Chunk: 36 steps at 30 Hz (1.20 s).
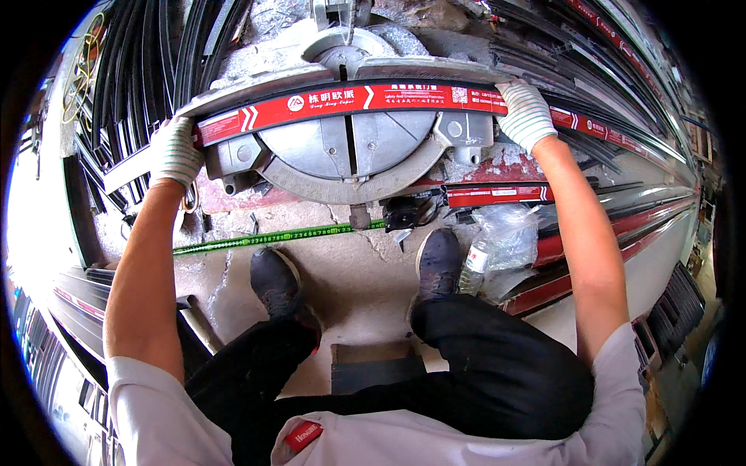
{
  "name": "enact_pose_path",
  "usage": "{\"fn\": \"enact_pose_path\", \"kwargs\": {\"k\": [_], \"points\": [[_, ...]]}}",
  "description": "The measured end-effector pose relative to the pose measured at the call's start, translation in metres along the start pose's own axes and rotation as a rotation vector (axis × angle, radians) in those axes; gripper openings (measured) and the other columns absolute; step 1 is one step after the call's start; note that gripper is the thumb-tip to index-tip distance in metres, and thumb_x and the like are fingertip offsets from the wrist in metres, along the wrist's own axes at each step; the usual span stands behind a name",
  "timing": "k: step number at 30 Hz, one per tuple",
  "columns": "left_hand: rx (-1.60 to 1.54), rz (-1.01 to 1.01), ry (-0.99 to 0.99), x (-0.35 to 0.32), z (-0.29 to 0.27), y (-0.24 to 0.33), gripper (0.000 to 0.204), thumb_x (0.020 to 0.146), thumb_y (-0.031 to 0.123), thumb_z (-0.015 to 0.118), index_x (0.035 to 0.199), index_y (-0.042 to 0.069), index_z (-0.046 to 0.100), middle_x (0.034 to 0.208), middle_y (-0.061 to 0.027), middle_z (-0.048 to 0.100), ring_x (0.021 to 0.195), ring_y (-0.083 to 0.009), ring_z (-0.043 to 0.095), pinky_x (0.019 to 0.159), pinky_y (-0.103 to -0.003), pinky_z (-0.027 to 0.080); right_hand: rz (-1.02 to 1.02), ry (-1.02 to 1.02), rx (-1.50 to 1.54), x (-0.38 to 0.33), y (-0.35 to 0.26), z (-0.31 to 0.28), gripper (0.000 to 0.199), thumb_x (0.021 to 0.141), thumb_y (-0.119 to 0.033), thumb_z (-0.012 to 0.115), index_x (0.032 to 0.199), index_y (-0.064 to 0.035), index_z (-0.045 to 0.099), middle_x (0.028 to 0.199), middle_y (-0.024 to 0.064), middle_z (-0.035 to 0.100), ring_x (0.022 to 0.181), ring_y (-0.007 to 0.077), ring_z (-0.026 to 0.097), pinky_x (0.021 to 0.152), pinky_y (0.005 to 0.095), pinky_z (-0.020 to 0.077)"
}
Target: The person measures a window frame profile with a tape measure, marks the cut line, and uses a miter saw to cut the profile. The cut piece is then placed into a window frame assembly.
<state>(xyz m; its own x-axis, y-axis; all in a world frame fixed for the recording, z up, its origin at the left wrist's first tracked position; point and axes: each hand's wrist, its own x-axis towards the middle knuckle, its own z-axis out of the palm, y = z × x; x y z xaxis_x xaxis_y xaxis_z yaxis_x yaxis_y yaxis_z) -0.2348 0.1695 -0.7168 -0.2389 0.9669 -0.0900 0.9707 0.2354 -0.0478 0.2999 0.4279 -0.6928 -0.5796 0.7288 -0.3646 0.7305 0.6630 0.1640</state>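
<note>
A long aluminium profile [276, 106] with red printed film lies across the silver mitre saw table [307, 147], close along its fence [272, 81]. My left hand [176, 151], in a striped white work glove, is closed round the profile near the left side of the saw. Farther along, my right hand [526, 116], in a matching glove, grips the same profile just past the right end of the fence. Beyond that hand the profile runs on to the right. The saw's blade is out of view; the dark slot [349, 144] shows in the turntable.
A green tape measure blade [280, 236] stretches over the floor in front of the saw. Black profiles [128, 70] are heaped at the left, more at the right. A short red-filmed piece [497, 195], a clear plastic bag [509, 233] and a bottle [473, 270] lie near my right shoe [439, 260].
</note>
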Motion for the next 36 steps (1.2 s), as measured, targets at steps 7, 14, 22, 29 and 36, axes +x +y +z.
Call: {"fn": "enact_pose_path", "kwargs": {"k": [7,14,22,29,36], "points": [[-0.082,-0.057,-0.006,0.004,0.000,0.005,0.031,0.071,0.002,0.071,0.101,0.008,0.071,0.104,-0.0181,0.071,0.097,-0.0416,0.065,0.089,-0.050,0.052,-0.028,0.253,0.184,-0.006,0.007,0.015,0.097,0.072,-0.020,0.085,0.156,-0.0098,0.037,0.149,0.0246,0.049,0.136,0.0414,0.049,0.118,0.0451,0.0403],[-0.007,0.023,0.054,0.001,-0.001,0.003,0.021,0.069,0.002,0.070,0.089,0.007,0.068,0.098,-0.0186,0.071,0.092,-0.0426,0.065,0.086,-0.050,0.052,-0.142,0.398,0.510,-0.008,0.007,0.007,0.095,0.067,-0.011,0.087,0.150,-0.0163,0.042,0.143,0.0232,0.052,0.133,0.0430,0.051,0.117,0.0453,0.0422],[-0.032,0.037,0.068,0.001,0.001,0.003,0.027,0.072,0.002,0.071,0.098,0.009,0.069,0.095,-0.0167,0.070,0.094,-0.0408,0.065,0.083,-0.049,0.051,-0.122,0.335,0.481,-0.007,0.010,0.001,0.085,0.068,-0.013,0.086,0.144,-0.0182,0.047,0.140,0.0226,0.053,0.132,0.0430,0.051,0.117,0.0459,0.0421],[0.040,-0.019,-0.020,0.000,-0.016,0.012,0.020,0.082,0.009,0.067,0.101,0.009,0.071,0.106,-0.0143,0.070,0.103,-0.0366,0.066,0.092,-0.049,0.051,-0.222,0.285,0.427,-0.019,0.041,-0.066,0.079,0.081,-0.024,0.081,0.150,-0.0101,0.045,0.138,0.0239,0.057,0.133,0.0392,0.053,0.117,0.0449,0.0409],[0.046,0.009,0.005,0.001,-0.001,0.007,0.016,0.083,0.012,0.067,0.099,0.010,0.069,0.106,-0.0125,0.069,0.105,-0.0348,0.065,0.092,-0.048,0.051,-0.235,0.408,1.307,0.011,0.030,-0.288,0.047,0.104,-0.038,0.060,0.136,-0.0036,0.059,0.119,0.0133,0.070,0.106,0.0203,0.068,0.094,0.0343,0.0557]]}}
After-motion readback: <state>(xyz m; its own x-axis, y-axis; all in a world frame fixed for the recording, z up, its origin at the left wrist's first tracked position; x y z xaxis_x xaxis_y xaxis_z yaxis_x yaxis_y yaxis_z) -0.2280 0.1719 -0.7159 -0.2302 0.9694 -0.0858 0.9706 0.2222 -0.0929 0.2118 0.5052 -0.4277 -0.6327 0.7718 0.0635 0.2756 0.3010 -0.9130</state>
